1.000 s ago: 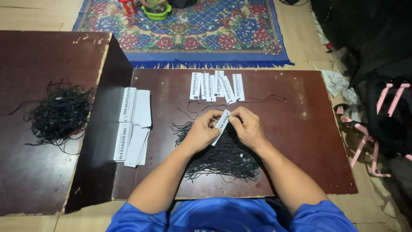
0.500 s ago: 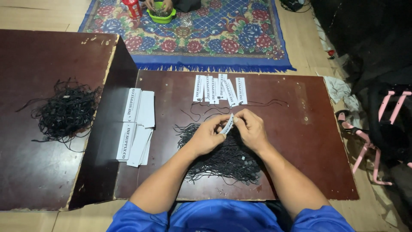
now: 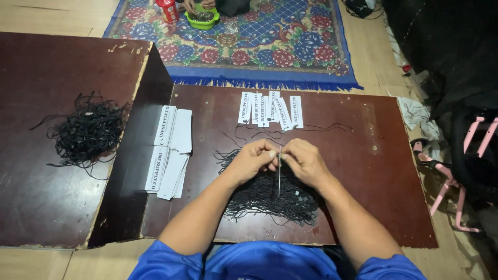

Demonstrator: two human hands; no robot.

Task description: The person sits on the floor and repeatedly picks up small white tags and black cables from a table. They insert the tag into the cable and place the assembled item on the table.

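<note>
A thin white paper tag [image 3: 279,173], seen edge-on so its face is hidden, hangs between both hands above a heap of black strings [image 3: 270,199] on the dark brown table [image 3: 373,171]. The left hand [image 3: 252,161] and right hand [image 3: 306,162] pinch its top edge, fingertips closed together. Finished tags [image 3: 271,109] lie in a row beyond; a stack of blank tags [image 3: 168,151] sits left.

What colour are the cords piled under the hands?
Black; the cord pile shows clearly in the head view.
</note>
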